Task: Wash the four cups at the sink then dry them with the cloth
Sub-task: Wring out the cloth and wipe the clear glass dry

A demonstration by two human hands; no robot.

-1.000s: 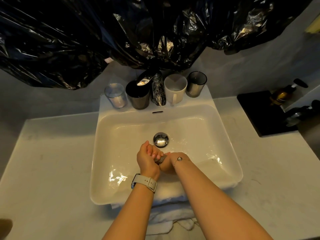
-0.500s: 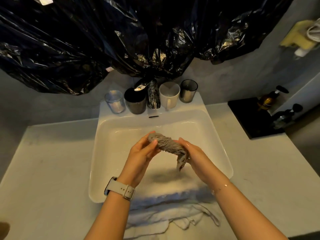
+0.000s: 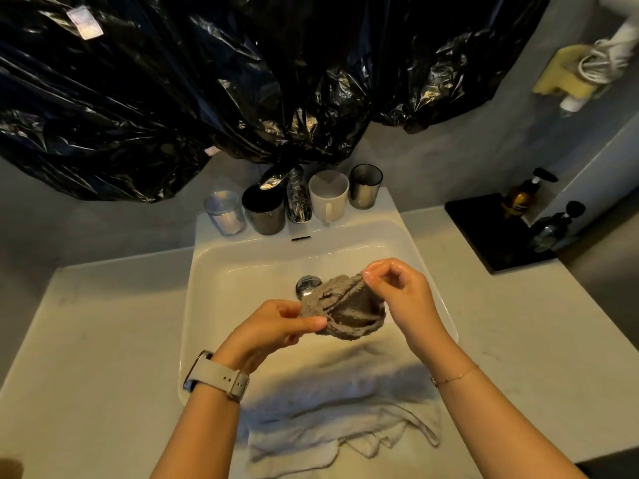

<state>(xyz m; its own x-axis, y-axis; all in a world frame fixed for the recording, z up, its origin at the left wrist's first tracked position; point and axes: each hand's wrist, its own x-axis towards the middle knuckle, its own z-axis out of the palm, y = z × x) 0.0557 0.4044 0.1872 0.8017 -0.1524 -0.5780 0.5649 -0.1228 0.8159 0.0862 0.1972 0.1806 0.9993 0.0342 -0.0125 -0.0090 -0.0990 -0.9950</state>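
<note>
Above the white sink (image 3: 221, 305), my left hand (image 3: 266, 328) and my right hand (image 3: 403, 295) each pinch an edge of a small grey cloth (image 3: 349, 311) and hold it spread between them. On the sink's back ledge stand a frosted clear cup (image 3: 224, 212), a dark cup (image 3: 264, 210), a white mug (image 3: 327, 196) and a smoked glass cup (image 3: 364, 186). The chrome tap (image 3: 297, 198) rises between the dark cup and the mug.
A white towel (image 3: 332, 420) hangs over the sink's front rim. Black plastic sheeting (image 3: 207, 81) covers the wall above. At the right, a black tray (image 3: 484, 233) carries two pump bottles (image 3: 518, 198). Pale countertop (image 3: 86, 340) runs on both sides.
My hands rose from low in the basin, where they squeezed the cloth together. They have moved apart, and the twisted cloth is now opened out between them.
</note>
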